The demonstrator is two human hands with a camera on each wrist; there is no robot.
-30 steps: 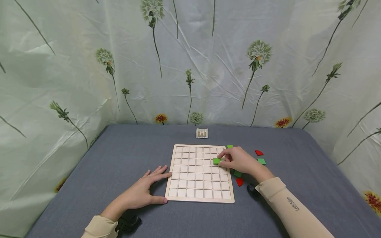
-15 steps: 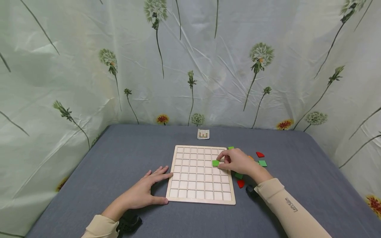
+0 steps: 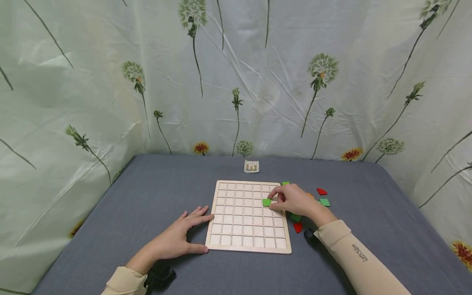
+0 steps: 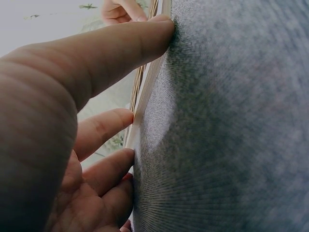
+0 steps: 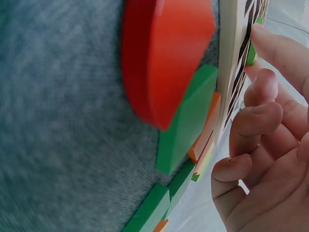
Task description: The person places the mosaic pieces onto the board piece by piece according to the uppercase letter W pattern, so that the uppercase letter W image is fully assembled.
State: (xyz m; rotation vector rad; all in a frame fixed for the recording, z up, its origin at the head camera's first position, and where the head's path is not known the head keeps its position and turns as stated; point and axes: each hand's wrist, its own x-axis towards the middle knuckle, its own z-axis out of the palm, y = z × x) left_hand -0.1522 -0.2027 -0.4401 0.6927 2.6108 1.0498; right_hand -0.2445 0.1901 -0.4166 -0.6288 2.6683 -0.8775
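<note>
A pale wooden grid board [image 3: 237, 229] lies on the grey tabletop. My right hand [image 3: 296, 200] pinches a green square tile [image 3: 266, 202] between thumb and forefinger at the board's right part; in the right wrist view the tile [image 5: 252, 52] is partly behind a fingertip. Whether it sits fully in a cell cannot be told. The other fingers of that hand are bent. My left hand [image 3: 180, 234] is spread flat at the board's left side, its thumb touching the near corner and its forefinger the left edge.
Right of the board lie red rounded pieces [image 3: 298, 228], green tiles [image 3: 324, 202] and an orange piece [image 3: 310, 195], some partly hidden by the right hand. A small card with a printed grid [image 3: 251, 166] lies beyond the board. A flowered curtain [image 3: 280, 82] hangs behind the table.
Over the last second the right hand and the green tile have shifted slightly left across the board. The left hand keeps its place at the board's edge.
</note>
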